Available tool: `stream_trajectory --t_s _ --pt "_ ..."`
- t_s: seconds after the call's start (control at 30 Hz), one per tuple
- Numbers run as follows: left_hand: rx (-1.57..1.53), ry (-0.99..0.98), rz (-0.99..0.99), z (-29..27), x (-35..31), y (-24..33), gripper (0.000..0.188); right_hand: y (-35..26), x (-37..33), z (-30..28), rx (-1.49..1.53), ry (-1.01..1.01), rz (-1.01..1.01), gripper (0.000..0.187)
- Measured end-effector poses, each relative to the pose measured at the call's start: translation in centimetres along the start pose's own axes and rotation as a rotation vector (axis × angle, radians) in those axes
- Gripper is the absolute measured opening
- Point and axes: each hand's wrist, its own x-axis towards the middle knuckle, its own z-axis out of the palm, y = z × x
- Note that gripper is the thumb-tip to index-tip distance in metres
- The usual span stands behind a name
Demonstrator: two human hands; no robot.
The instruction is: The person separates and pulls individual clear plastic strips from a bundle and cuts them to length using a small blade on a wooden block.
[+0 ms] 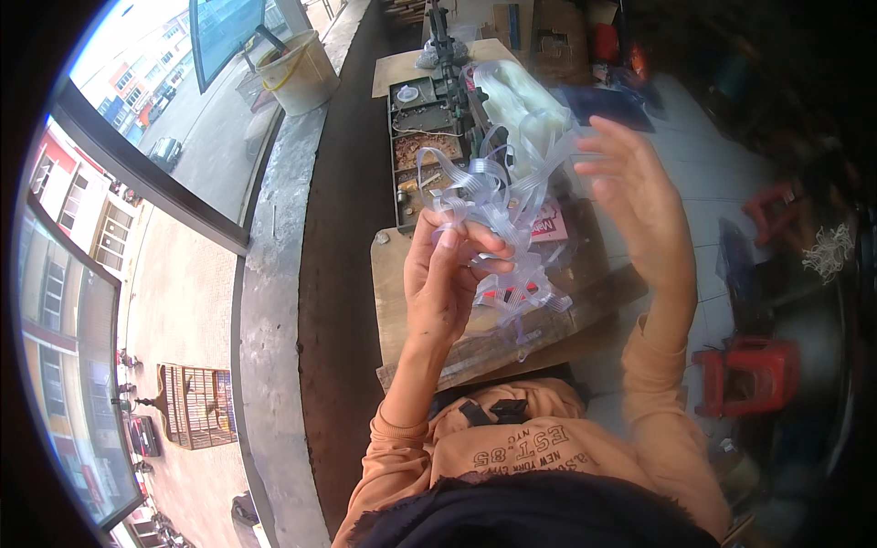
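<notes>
Above the near part of a wooden table [402,301], my left hand [448,265] pinches a tangled bunch of clear plastic strips [498,196] marked with fine pale lines. Loops rise over the fingers, and other strips hang down to the tabletop. My right hand [635,192] is raised to the right, its fingers stretched out and a little blurred. One end of the strips reaches toward its fingertips; whether they touch cannot be made out. Behind the bunch lies a thick whitish translucent bundle [516,96]. A pink printed packet [551,224] sits partly hidden beneath the strips.
Along the table's left side stand a dark compartment tray [399,146] with small parts and a dark metal rail [448,64]. Red stools [749,376] are on the tiled floor at right. On the left a concrete ledge [283,228] carries a white bucket [300,78]; a birdcage [196,406] hangs outside.
</notes>
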Motion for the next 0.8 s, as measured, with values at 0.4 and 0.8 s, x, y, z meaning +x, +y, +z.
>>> stream_trajectory --t_s 0.4,0.8 --pt "-0.208 0.306 0.041 -1.8 -3.3 1.3 0.012 4.6 -9.1 8.4 0.354 -0.101 0.224 0.022" --pt "0.018 0.507 0.125 -5.1 -5.1 2.8 0.007 6.5 -9.9 1.2 0.329 0.412 0.476 0.008"
